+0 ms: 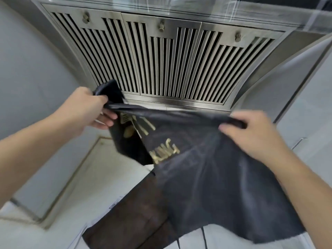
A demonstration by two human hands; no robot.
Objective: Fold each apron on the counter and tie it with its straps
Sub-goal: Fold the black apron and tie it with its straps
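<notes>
left hand raised, fingers curled, right hand raised, fingers pinching

White counter, brown apron lying on it

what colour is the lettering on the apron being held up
Gold, printed on the dark apron; the head view shows the lettering best.

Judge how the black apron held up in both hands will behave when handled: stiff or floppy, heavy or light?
Probably floppy: the black apron sags and folds between the left hand and right hand. Likely light, since fingertip pinches hold its edge. Its hanging lower part may swing.
</notes>
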